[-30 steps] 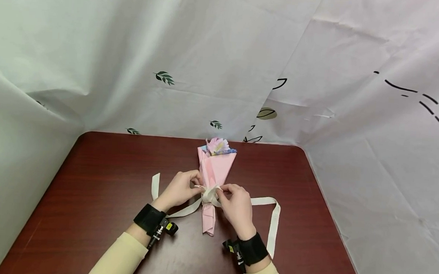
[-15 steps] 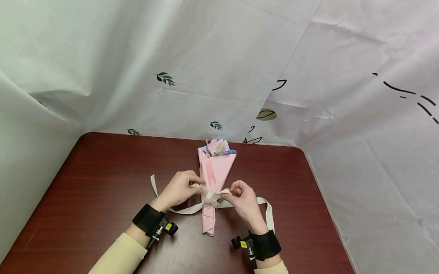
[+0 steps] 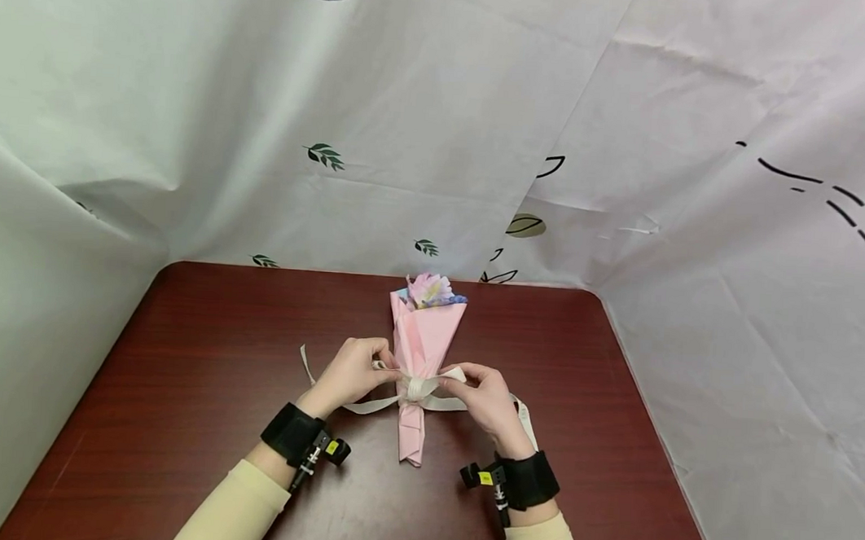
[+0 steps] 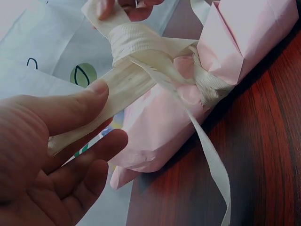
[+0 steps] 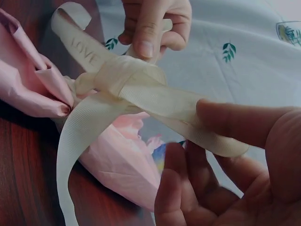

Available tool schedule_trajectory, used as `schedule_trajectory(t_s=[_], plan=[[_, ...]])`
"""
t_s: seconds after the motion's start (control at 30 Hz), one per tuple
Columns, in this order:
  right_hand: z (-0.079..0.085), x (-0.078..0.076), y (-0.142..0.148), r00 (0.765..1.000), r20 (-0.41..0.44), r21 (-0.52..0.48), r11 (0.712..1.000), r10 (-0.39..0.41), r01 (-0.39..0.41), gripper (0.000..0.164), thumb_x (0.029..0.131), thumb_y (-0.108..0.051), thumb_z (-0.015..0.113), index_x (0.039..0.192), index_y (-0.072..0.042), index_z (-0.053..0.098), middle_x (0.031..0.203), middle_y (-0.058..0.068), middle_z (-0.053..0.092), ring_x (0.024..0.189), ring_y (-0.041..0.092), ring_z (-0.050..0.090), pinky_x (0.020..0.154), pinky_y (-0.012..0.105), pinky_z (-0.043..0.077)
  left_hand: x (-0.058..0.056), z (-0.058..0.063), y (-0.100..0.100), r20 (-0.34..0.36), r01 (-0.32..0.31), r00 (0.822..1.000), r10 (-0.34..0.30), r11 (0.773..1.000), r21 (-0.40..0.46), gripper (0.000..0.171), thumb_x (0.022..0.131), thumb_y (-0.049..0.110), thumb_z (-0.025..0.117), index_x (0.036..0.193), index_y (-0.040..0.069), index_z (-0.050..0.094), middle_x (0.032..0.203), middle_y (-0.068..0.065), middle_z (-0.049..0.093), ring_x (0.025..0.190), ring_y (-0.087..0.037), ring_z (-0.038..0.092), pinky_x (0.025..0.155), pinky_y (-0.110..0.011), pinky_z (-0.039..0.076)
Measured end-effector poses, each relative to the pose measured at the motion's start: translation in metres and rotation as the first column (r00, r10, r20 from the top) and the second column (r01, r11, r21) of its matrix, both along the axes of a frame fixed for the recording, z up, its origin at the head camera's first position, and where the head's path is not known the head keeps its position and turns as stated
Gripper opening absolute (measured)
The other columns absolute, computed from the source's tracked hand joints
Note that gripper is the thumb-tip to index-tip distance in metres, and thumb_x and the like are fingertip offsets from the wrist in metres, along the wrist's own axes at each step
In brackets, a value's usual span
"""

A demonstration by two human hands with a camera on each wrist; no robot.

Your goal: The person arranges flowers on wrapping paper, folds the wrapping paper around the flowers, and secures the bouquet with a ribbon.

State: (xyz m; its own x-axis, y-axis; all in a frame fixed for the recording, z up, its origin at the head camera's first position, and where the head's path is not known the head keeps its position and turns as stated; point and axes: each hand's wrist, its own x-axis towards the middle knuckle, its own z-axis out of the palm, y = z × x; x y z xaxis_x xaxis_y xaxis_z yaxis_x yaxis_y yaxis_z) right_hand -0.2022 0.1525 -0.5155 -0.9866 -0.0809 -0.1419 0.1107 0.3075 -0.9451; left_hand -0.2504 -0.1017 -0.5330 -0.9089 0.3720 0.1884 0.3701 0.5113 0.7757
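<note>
A small bouquet wrapped in pink paper (image 3: 429, 331) lies on the dark red table, its pink flower (image 3: 429, 289) toward the back edge. Round its narrow part goes a cream ribbon (image 3: 415, 389), knotted in front with a loop to either side. My left hand (image 3: 357, 370) pinches the left loop between thumb and fingers. On the other side my right hand (image 3: 486, 399) pinches the right loop. The right wrist view shows the ribbon knot (image 5: 127, 77) close up, with "LOVE" printed on one length. A loose ribbon tail (image 4: 211, 160) hangs down in the left wrist view.
The wooden table (image 3: 217, 316) has rounded far corners. A pale curtain (image 3: 412, 98) printed with leaves rises behind it and along both sides. Black wrist straps with small cameras (image 3: 335, 451) are on both arms.
My right hand has moved outward to the right, drawing its ribbon loop out longer. The right ribbon tail has shifted inward. My left hand has stayed almost in place.
</note>
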Motion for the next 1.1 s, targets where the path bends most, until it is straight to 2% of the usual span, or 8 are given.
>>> schedule_trajectory(t_s=[0.13, 0.23, 0.4, 0.57, 0.67, 0.9, 1.03, 1.1], plan=[[0.0, -0.002, 0.002, 1.0, 0.023, -0.06, 0.998, 0.015, -0.014, 0.024, 0.091, -0.03, 0.078, 0.103, -0.01, 0.077, 0.095, 0.014, 0.077, 0.1, 0.041, 0.07, 0.088, 0.053, 0.053, 0.0, 0.0, 0.001, -0.001, -0.028, 1.0, 0.028, 1.0, -0.01, 0.031, 0.077, 0.015, 0.089, 0.069, 0.025, 0.061, 0.077, 0.016, 0.068, 0.055, -0.003, 0.049, 0.051, -0.024, 0.039], [0.001, -0.003, 0.0, 0.999, 0.024, -0.054, 0.998, -0.037, 0.038, 0.023, 0.088, -0.027, 0.081, 0.101, -0.009, 0.074, 0.091, 0.01, 0.077, 0.096, 0.038, 0.071, 0.08, 0.044, 0.054, 0.0, 0.001, 0.001, 0.003, -0.043, 0.999, 0.043, 0.999, 0.01, 0.028, 0.075, 0.014, 0.09, 0.073, 0.023, 0.063, 0.074, 0.015, 0.066, 0.052, -0.004, 0.044, 0.05, -0.024, 0.037], [0.001, -0.005, -0.001, 0.988, 0.01, -0.036, 0.987, -0.156, 0.156, 0.027, 0.083, -0.017, 0.085, 0.104, -0.008, 0.069, 0.089, 0.006, 0.077, 0.083, 0.021, 0.069, 0.068, 0.03, 0.05, 0.0, 0.001, -0.001, 0.03, -0.053, 0.998, 0.052, 0.998, 0.03, 0.021, 0.075, 0.014, 0.09, 0.089, 0.017, 0.073, 0.075, 0.012, 0.066, 0.054, -0.007, 0.046, 0.051, -0.026, 0.039], [-0.001, -0.006, 0.003, 0.983, 0.013, -0.068, 0.981, -0.182, 0.182, 0.032, 0.087, -0.008, 0.079, 0.118, -0.007, 0.068, 0.097, 0.008, 0.077, 0.086, 0.017, 0.07, 0.077, 0.04, 0.056, 0.0, 0.0, -0.004, 0.093, -0.053, 0.994, 0.051, 0.998, 0.016, 0.026, 0.076, 0.013, 0.089, 0.1, 0.013, 0.08, 0.082, 0.006, 0.072, 0.052, -0.007, 0.046, 0.051, -0.025, 0.04], [-0.002, -0.005, 0.006, 0.982, 0.017, -0.084, 0.978, -0.189, 0.19, 0.032, 0.087, -0.007, 0.079, 0.117, -0.008, 0.068, 0.1, 0.01, 0.077, 0.088, 0.02, 0.07, 0.079, 0.041, 0.056, 0.001, -0.001, -0.006, 0.087, -0.044, 0.995, 0.043, 0.999, 0.014, 0.028, 0.076, 0.013, 0.089, 0.102, 0.012, 0.081, 0.088, 0.004, 0.073, 0.053, -0.008, 0.046, 0.052, -0.025, 0.04], [-0.006, -0.008, 0.01, 0.973, -0.008, -0.042, 0.972, -0.231, 0.231, 0.032, 0.08, -0.012, 0.087, 0.107, -0.007, 0.07, 0.092, 0.01, 0.074, 0.082, 0.021, 0.067, 0.07, 0.033, 0.054, -0.001, -0.005, -0.011, -0.037, -0.05, 0.998, 0.05, 0.999, -0.011, 0.01, 0.076, 0.021, 0.091, 0.08, 0.022, 0.081, 0.077, 0.014, 0.063, 0.074, -0.005, 0.06, 0.067, -0.024, 0.049], [-0.008, -0.008, 0.014, 0.967, -0.004, -0.02, 0.967, -0.253, 0.253, 0.032, 0.079, -0.015, 0.088, 0.106, -0.006, 0.071, 0.091, 0.009, 0.073, 0.084, 0.021, 0.066, 0.072, 0.033, 0.055, -0.001, -0.006, -0.015, -0.026, -0.072, 0.997, 0.072, 0.997, -0.015, 0.018, 0.074, 0.024, 0.092, 0.07, 0.027, 0.074, 0.077, 0.016, 0.061, 0.074, -0.007, 0.06, 0.07, -0.026, 0.049], [-0.01, -0.008, 0.016, 0.965, 0.009, -0.03, 0.965, -0.262, 0.262, 0.029, 0.081, -0.014, 0.086, 0.105, -0.007, 0.072, 0.091, 0.01, 0.074, 0.084, 0.022, 0.067, 0.073, 0.032, 0.057, -0.001, -0.007, -0.016, -0.012, -0.086, 0.996, 0.086, 0.996, -0.024, 0.024, 0.073, 0.026, 0.092, 0.066, 0.027, 0.069, 0.075, 0.014, 0.061, 0.069, -0.008, 0.058, 0.066, -0.027, 0.048]])
